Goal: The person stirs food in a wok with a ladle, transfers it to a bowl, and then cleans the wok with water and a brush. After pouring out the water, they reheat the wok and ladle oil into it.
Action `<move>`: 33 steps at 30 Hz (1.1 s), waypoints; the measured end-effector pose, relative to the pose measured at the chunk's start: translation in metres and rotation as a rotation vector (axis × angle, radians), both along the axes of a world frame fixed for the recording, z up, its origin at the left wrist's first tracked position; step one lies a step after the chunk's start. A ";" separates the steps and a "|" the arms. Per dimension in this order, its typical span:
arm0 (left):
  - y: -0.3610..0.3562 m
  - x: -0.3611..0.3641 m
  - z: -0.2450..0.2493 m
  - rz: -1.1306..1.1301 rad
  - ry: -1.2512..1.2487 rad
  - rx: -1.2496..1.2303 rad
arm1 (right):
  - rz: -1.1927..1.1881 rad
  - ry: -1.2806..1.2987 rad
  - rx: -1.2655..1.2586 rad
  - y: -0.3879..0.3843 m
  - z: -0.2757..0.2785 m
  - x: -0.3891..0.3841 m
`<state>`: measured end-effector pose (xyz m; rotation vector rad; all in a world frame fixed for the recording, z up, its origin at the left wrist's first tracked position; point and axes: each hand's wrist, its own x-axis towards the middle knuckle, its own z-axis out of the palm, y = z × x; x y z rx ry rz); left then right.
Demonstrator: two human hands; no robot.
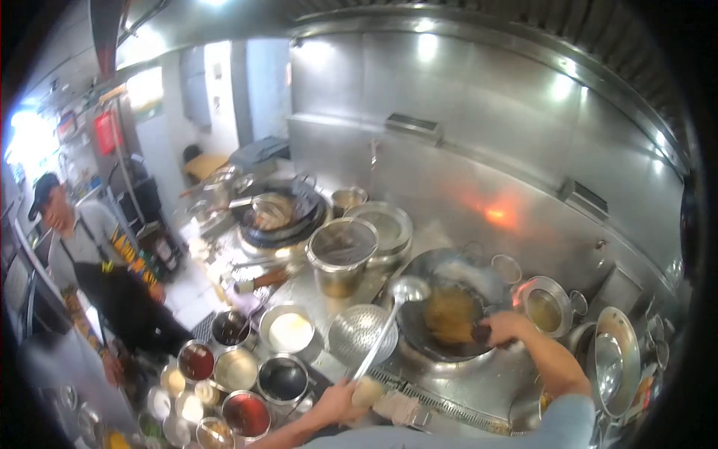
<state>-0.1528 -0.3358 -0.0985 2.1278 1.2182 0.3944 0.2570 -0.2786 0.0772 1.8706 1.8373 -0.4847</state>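
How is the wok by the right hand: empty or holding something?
Holding something: yellowish-brown contents show in the bottom of the wok. Exactly what they are, I cannot tell.

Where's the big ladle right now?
In the head view, the ladle is just right of the bottom middle, held in the person's left hand. Its round end is by the left edge of the wok.

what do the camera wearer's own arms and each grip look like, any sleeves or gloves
The right arm has a short, loose, pale blue-grey sleeve with no visible marking; its forearm is bare. The left forearm is bare where it shows. Neither the left grip nor the right grip shows a glove.
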 end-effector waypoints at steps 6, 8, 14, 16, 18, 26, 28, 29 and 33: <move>-0.001 0.017 -0.026 0.276 -0.133 -0.150 | -0.342 0.325 0.466 0.098 -0.123 -0.030; -0.002 0.016 -0.031 0.310 -0.140 -0.183 | -0.284 0.241 0.435 0.057 -0.104 -0.056; 0.018 0.042 -0.075 0.392 -0.053 -0.139 | -0.344 0.278 0.488 0.065 -0.124 0.039; 0.024 0.054 -0.091 0.357 -0.028 -0.159 | -0.487 0.458 0.478 0.087 -0.122 0.039; 0.029 0.065 -0.088 0.376 0.025 -0.170 | -0.551 0.472 0.562 0.092 -0.172 0.030; 0.028 0.057 -0.109 0.402 0.000 -0.162 | -0.539 0.279 0.102 -0.008 -0.073 0.081; 0.035 0.056 -0.107 0.395 -0.040 -0.228 | -0.581 0.104 0.221 0.027 -0.068 0.107; 0.039 0.056 -0.112 0.387 -0.073 -0.272 | -0.546 0.068 0.331 0.054 -0.110 0.134; 0.038 0.048 -0.122 0.326 -0.169 -0.264 | -0.659 0.616 0.450 0.075 -0.163 0.054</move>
